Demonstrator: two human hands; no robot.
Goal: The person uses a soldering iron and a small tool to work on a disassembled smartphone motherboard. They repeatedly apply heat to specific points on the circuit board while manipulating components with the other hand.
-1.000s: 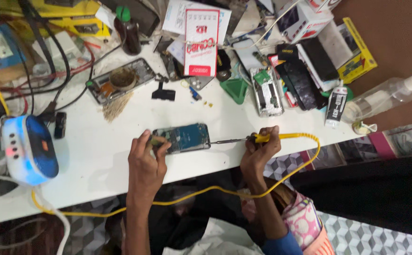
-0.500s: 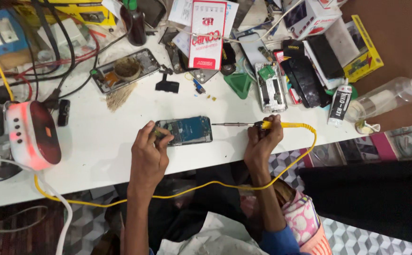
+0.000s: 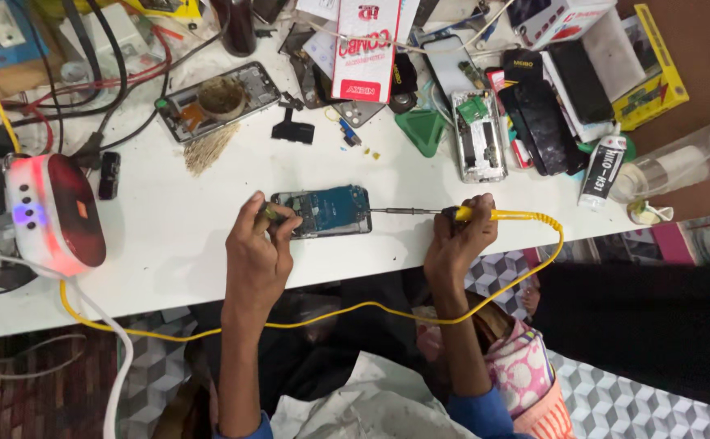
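Head view: left hand [image 3: 259, 244] pinches the opened phone [image 3: 323, 211] at its left end, mid-worktop [image 3: 168, 219]. Right hand [image 3: 457, 240] grips the soldering iron [image 3: 444, 214], tip touching the phone's right edge. Soldering appears underway; steady tip placement needed.

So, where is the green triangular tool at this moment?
In the head view, the green triangular tool lies on the white table, above the right hand, beside the opened phone.
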